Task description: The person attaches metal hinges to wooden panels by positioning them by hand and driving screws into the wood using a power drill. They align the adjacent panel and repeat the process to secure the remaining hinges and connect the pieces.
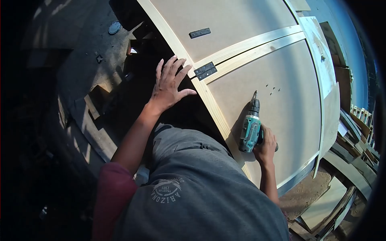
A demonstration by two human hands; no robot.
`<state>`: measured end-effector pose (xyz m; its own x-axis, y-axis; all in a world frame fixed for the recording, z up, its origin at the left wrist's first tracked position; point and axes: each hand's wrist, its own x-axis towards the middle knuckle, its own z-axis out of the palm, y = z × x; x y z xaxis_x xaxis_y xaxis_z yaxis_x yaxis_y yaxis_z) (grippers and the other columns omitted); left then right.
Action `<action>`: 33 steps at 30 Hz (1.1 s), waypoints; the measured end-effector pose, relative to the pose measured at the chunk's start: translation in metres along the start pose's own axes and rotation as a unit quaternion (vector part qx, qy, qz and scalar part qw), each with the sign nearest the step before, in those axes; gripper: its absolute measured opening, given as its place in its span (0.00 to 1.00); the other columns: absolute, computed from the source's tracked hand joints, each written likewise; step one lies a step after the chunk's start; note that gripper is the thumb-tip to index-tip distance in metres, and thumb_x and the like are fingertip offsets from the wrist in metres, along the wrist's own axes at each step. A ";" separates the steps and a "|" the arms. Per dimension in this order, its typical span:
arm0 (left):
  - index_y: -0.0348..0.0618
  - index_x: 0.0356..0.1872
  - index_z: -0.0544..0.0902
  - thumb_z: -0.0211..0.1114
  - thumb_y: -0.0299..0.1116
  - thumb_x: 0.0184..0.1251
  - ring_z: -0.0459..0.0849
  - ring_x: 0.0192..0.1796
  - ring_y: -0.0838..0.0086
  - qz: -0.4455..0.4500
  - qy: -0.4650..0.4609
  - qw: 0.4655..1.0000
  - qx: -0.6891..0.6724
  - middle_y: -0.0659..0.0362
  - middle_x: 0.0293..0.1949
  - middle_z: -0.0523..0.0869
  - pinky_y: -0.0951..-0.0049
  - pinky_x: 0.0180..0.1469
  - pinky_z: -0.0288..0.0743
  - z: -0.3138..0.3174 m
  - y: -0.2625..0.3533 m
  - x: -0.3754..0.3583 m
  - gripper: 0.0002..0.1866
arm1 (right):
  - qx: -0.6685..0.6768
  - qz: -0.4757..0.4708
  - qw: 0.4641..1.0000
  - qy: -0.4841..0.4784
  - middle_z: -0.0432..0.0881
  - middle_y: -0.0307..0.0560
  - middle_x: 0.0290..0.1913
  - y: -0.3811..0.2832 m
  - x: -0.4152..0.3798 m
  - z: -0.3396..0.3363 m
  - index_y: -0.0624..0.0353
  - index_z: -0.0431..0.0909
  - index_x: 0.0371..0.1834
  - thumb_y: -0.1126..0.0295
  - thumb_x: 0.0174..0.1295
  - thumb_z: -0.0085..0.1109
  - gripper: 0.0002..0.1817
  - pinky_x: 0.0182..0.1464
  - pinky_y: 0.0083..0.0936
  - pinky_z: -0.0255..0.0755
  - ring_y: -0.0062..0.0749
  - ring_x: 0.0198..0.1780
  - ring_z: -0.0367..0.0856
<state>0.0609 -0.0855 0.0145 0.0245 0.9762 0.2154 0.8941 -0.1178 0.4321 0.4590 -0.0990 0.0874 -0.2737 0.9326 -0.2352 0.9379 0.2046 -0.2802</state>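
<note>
My right hand is wrapped round the grip of a teal and black cordless drill, which points away from me above the near wooden panel. Several small screws lie on that panel just beyond the drill's tip. With fingers spread, my left hand is by the panels' left edge and holds nothing. Close to its fingertips, a black hinge bridges the light wood frames of the two panels. A second black hinge lies loose on the far panel.
Stacked boards and wood offcuts lie at the right. On the ground at the upper left is a round lid-like disc. Wood blocks sit in the shade left of my arm. A pale board borders the panels' far right side.
</note>
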 end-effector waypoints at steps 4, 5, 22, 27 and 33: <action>0.55 0.72 0.74 0.76 0.60 0.52 0.55 0.82 0.60 0.045 -0.031 0.998 0.034 0.59 0.75 0.68 0.38 0.83 0.36 0.004 -0.023 0.019 0.45 | -0.022 -0.004 1.000 0.020 0.82 0.54 0.51 0.015 -0.001 0.020 0.56 0.74 0.65 0.77 0.50 0.68 0.33 0.61 0.42 0.66 0.52 0.57 0.79; 0.59 0.72 0.74 0.76 0.60 0.51 0.53 0.83 0.62 0.045 -0.041 0.997 0.040 0.61 0.77 0.67 0.38 0.83 0.36 0.004 -0.024 0.022 0.45 | -0.021 -0.006 1.000 0.022 0.82 0.54 0.51 0.016 -0.002 0.020 0.56 0.74 0.65 0.77 0.50 0.68 0.33 0.61 0.42 0.66 0.52 0.57 0.79; 0.71 0.71 0.75 0.80 0.53 0.47 0.46 0.85 0.68 0.006 -0.061 0.998 -0.032 0.71 0.80 0.60 0.33 0.79 0.51 0.024 -0.040 0.024 0.44 | 0.182 0.020 0.967 0.176 0.86 0.48 0.41 0.083 0.151 -0.012 0.57 0.87 0.53 0.71 0.66 0.66 0.13 0.46 0.27 0.79 0.31 0.38 0.85; 0.71 0.71 0.75 0.80 0.52 0.47 0.44 0.86 0.69 -0.008 -0.072 0.997 -0.041 0.72 0.81 0.59 0.33 0.79 0.51 0.021 -0.039 0.025 0.44 | 0.101 0.033 0.967 0.230 0.86 0.54 0.38 0.074 0.162 -0.005 0.58 0.88 0.43 0.69 0.64 0.68 0.08 0.44 0.35 0.79 0.45 0.39 0.86; 0.73 0.71 0.74 0.80 0.52 0.48 0.44 0.86 0.70 -0.015 -0.079 0.996 -0.045 0.73 0.81 0.58 0.33 0.80 0.51 0.021 -0.038 0.024 0.44 | -0.022 0.108 0.981 0.160 0.88 0.57 0.36 0.050 0.164 -0.021 0.59 0.88 0.41 0.69 0.58 0.68 0.09 0.46 0.39 0.80 0.50 0.39 0.88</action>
<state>0.0371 -0.0538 -0.0152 0.0754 0.9951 0.0644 0.8521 -0.0979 0.5142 0.4656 0.0707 0.0542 0.0064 0.9997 0.0215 0.9769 -0.0017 -0.2135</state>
